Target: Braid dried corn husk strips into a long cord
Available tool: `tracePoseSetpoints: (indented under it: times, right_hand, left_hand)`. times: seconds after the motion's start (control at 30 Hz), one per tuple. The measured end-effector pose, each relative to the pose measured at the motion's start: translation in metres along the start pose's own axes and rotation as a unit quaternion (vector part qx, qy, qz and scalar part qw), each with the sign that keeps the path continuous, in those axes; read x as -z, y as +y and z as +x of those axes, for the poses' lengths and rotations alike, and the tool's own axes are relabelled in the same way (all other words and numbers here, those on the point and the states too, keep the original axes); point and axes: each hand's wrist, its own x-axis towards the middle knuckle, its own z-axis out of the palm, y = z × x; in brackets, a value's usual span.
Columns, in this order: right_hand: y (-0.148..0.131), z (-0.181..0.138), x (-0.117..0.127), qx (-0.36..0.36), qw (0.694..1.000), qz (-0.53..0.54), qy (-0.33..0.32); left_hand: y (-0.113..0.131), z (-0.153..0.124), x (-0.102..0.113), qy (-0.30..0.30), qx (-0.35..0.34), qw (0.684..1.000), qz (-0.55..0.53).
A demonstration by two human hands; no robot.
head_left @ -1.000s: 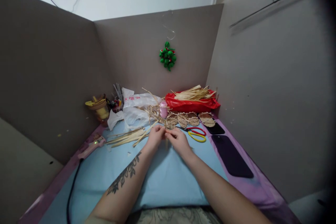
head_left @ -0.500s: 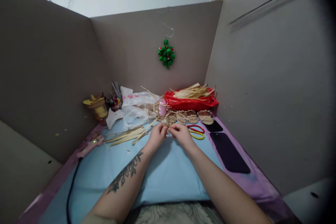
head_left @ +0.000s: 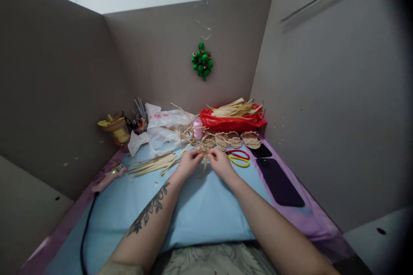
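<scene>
My left hand (head_left: 187,162) and my right hand (head_left: 218,162) meet over the blue cloth (head_left: 200,210), fingers pinched together. Between them they grip a thin pale straw strip (head_left: 204,166) whose end hangs down toward me. Just beyond the fingers lies a tangle of woven straw pieces (head_left: 206,141) and a row of flat round straw discs (head_left: 240,139). A bundle of loose straw strips (head_left: 154,164) lies on the cloth to the left of my left hand.
Red and yellow scissors (head_left: 239,158) and two dark phones (head_left: 279,181) lie right. A pink glue gun (head_left: 108,177) with black cord sits left. A red bag of straw (head_left: 232,120), white plastic bag (head_left: 163,128), pink spool (head_left: 198,128) and cup (head_left: 115,129) stand behind. Grey panels enclose the desk.
Both hands stayed pinched together and shifted slightly away from me; the strip's end now hangs lower between them. The camera tilted a little downward.
</scene>
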Motion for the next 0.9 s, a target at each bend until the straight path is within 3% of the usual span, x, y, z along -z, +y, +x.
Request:
tracePoseSetpoints:
  times: [0.1,0.17,0.27,0.4,0.53,0.6,0.77,0.9]
  right_hand:
    - [-0.002,-0.003,-0.002,0.020,0.996,-0.075,0.038]
    - [-0.001,-0.004,-0.004,-0.008,0.997,-0.061,0.053]
    - [0.003,-0.001,-0.005,-0.096,0.992,0.073,0.041]
    - [0.007,0.004,-0.001,-0.183,0.941,0.283,0.019]
    - [0.006,0.005,0.003,-0.209,0.920,0.331,0.014]
    - [0.005,0.005,0.004,-0.209,0.919,0.333,0.004]
    - [0.003,0.005,0.001,-0.208,0.909,0.358,-0.041]
    - [0.001,0.003,-0.002,-0.210,0.898,0.378,-0.079]
  left_hand:
    - [-0.001,-0.002,-0.004,-0.001,0.040,0.997,-0.069]
    - [0.000,-0.003,-0.010,0.005,0.036,0.996,-0.080]
    - [0.004,-0.005,-0.018,0.012,-0.013,1.000,-0.013]
    - [0.008,-0.011,-0.022,-0.030,-0.111,0.987,0.110]
    - [0.004,-0.015,-0.021,-0.075,-0.157,0.968,0.182]
    - [0.001,-0.014,-0.020,-0.054,-0.148,0.970,0.184]
    - [-0.007,-0.004,-0.019,0.106,-0.109,0.974,0.166]
    - [-0.009,-0.001,-0.021,0.065,-0.093,0.987,0.116]
